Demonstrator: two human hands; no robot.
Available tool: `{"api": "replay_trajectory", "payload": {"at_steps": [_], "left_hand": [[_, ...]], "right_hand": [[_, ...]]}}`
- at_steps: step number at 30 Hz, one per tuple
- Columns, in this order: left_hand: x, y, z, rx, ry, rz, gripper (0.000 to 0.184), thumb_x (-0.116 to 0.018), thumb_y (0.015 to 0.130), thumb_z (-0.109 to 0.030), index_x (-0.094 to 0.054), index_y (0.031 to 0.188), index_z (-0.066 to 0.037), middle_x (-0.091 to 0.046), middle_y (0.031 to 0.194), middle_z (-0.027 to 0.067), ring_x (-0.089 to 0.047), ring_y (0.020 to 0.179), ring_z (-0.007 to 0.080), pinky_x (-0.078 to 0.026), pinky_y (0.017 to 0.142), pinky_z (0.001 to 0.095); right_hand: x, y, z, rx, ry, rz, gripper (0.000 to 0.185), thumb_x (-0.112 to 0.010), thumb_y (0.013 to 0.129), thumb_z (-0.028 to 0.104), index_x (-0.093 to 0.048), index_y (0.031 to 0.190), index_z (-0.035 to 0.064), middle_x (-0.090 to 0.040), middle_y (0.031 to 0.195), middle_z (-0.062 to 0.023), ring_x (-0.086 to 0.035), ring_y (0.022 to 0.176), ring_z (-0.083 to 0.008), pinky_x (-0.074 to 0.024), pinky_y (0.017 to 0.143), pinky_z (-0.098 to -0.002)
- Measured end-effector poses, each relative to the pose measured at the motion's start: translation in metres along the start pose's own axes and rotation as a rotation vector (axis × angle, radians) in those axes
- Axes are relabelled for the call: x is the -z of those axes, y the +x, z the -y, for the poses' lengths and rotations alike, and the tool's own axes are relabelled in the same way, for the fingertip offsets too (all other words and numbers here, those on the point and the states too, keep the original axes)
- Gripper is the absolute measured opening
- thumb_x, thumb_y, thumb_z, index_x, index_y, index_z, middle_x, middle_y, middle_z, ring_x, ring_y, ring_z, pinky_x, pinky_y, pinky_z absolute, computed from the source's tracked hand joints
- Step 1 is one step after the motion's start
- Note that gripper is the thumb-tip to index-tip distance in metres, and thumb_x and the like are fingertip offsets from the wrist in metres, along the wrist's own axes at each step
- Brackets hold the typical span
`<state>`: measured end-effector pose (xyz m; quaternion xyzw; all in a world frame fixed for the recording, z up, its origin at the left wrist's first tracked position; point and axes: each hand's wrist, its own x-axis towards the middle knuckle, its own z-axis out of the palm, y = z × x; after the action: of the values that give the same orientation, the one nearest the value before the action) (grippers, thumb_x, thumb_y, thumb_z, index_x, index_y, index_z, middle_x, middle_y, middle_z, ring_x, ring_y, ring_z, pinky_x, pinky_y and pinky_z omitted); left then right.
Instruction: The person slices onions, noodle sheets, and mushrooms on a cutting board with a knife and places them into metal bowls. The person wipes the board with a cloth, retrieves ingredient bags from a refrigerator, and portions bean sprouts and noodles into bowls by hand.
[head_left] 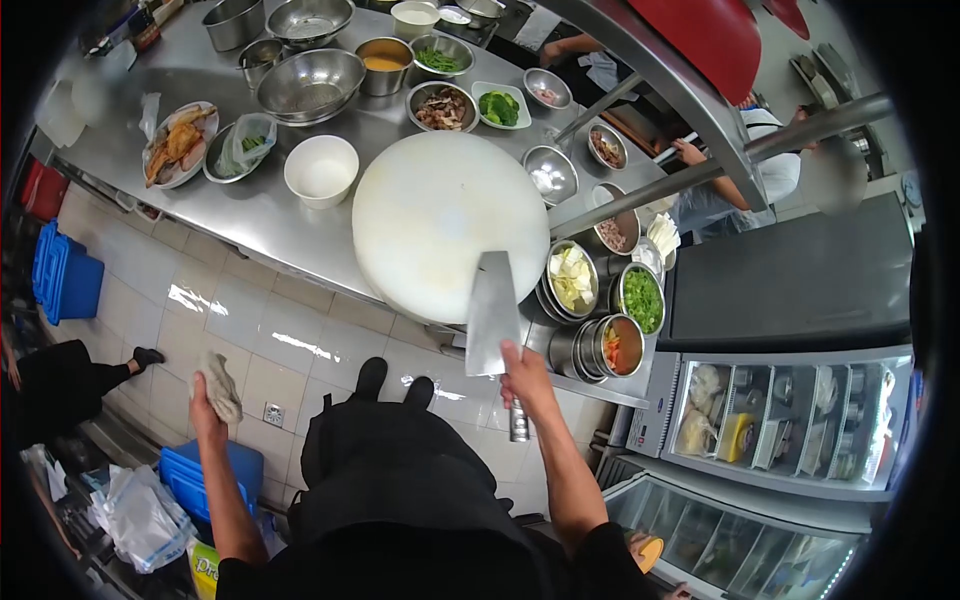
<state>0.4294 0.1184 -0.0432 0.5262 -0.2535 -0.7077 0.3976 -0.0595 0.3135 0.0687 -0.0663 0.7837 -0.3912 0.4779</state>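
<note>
My right hand (527, 380) is closed round the handle of a wide cleaver (492, 315), whose blade reaches over the near edge of a thick round white cutting board (440, 220). Out to the left, above the floor, my left hand (207, 405) grips a crumpled pale cloth (220, 387). A white bowl (321, 170) stands left of the board. Beyond the board are a bowl of sliced brown food (443, 107) and a white dish of green vegetables (500, 106). Bowls of cut cabbage (571, 278) and chopped greens (641, 297) stand to its right.
A metal shelf post (640, 195) crosses above the counter's right side. Glass-fronted fridges (780, 420) stand at right. Blue bins (70, 270) are at left. A co-worker's arm (705, 170) shows beyond the shelf; another person's dark clothing (65, 385) is at far left.
</note>
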Motion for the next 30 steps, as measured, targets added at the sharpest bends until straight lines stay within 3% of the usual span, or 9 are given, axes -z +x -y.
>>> {"api": "replay_trajectory", "payload": {"at_steps": [6,11,14,16,17,20,23,25,30], "left_hand": [[-0.061,-0.017,0.014,-0.058,0.21,-0.19,0.058,-0.048,0.096,-0.044,-0.049,0.131,0.002,-0.058,0.12,0.0114,-0.058,0.105,0.0188,-0.047,0.087,0.0311],[-0.19,-0.029,0.019,-0.526,0.655,-0.002,0.064,-0.045,0.097,-0.04,-0.029,0.144,0.0,-0.045,0.135,0.0256,-0.046,0.125,0.0298,-0.036,0.102,0.0449],[-0.217,-0.022,0.043,-0.769,0.884,-0.27,0.064,-0.044,0.097,-0.036,-0.021,0.148,-0.006,-0.022,0.149,0.0259,-0.02,0.14,0.0339,-0.014,0.11,0.0564],[-0.207,0.0,0.032,-0.595,0.715,-0.472,0.061,-0.043,0.097,-0.034,-0.023,0.147,-0.007,-0.011,0.153,0.0245,-0.008,0.144,0.0338,-0.004,0.11,0.06],[-0.192,0.014,0.024,-0.585,0.744,-0.632,0.056,-0.038,0.099,-0.039,-0.034,0.142,-0.003,-0.029,0.147,0.0231,-0.025,0.139,0.033,-0.017,0.111,0.0547],[-0.128,0.015,-0.012,-0.213,-0.468,-0.09,0.058,-0.032,0.1,-0.047,-0.045,0.132,0.0,-0.049,0.134,0.0202,-0.046,0.126,0.0316,-0.034,0.106,0.0475],[-0.118,-0.027,-0.038,-0.219,-0.67,0.085,0.066,-0.032,0.097,-0.056,-0.05,0.126,0.001,-0.059,0.12,0.016,-0.059,0.109,0.0282,-0.046,0.095,0.0417],[-0.126,-0.05,-0.045,-0.198,-0.802,0.369,0.068,-0.034,0.095,-0.058,-0.049,0.128,0.0,-0.058,0.123,0.0143,-0.056,0.113,0.0265,-0.045,0.097,0.0405],[-0.155,-0.061,-0.017,-0.104,-0.61,0.161,0.064,-0.037,0.095,-0.057,-0.051,0.127,-0.004,-0.06,0.119,0.0105,-0.057,0.11,0.0257,-0.046,0.096,0.0401]], "right_hand": [[-0.052,0.019,0.024,0.053,-0.172,0.214,0.041,-0.05,0.096,0.041,-0.048,0.085,0.0009,-0.042,0.052,-0.0031,-0.041,0.034,-0.0125,-0.0368,0.03,-0.0296],[-0.123,-0.003,0.039,0.27,-0.556,0.414,0.04,-0.052,0.095,0.04,-0.058,0.092,0.001,-0.052,0.056,-0.0069,-0.049,0.037,-0.014,-0.0397,0.033,-0.032],[-0.171,-0.026,0.014,1.068,-0.79,0.287,0.03,-0.057,0.092,0.028,-0.055,0.085,-0.0007,-0.06,0.068,-0.0257,-0.059,0.056,-0.0429,-0.0463,0.051,-0.048],[-0.168,-0.051,0.024,0.978,-0.831,0.389,0.027,-0.058,0.091,0.024,-0.053,0.083,-0.0008,-0.059,0.07,-0.0289,-0.056,0.064,-0.0488,-0.0456,0.056,-0.0516],[-0.163,-0.063,0.029,0.927,-0.859,0.436,0.025,-0.058,0.09,0.022,-0.053,0.082,-0.0008,-0.058,0.071,-0.0305,-0.055,0.067,-0.0517,-0.0452,0.059,-0.0533],[-0.137,-0.075,0.033,1.094,-0.763,0.574,0.032,-0.061,0.09,0.028,-0.056,0.09,-0.0035,-0.058,0.059,-0.0213,-0.057,0.054,-0.0403,-0.0447,0.05,-0.0438],[-0.141,-0.081,0.058,0.414,-0.623,0.845,0.029,-0.059,0.093,0.03,-0.058,0.091,0.0013,-0.054,0.054,-0.0069,-0.051,0.04,-0.0188,-0.0395,0.039,-0.0321],[-0.16,-0.063,0.057,0.418,-0.515,0.898,0.029,-0.059,0.093,0.032,-0.058,0.088,0.0034,-0.05,0.052,-0.0018,-0.046,0.039,-0.0105,-0.036,0.037,-0.0282],[-0.19,-0.031,0.06,0.469,-0.275,0.688,0.028,-0.058,0.093,0.032,-0.059,0.086,0.005,-0.049,0.052,0.0001,-0.044,0.037,-0.0088,-0.0347,0.036,-0.0271]]}}
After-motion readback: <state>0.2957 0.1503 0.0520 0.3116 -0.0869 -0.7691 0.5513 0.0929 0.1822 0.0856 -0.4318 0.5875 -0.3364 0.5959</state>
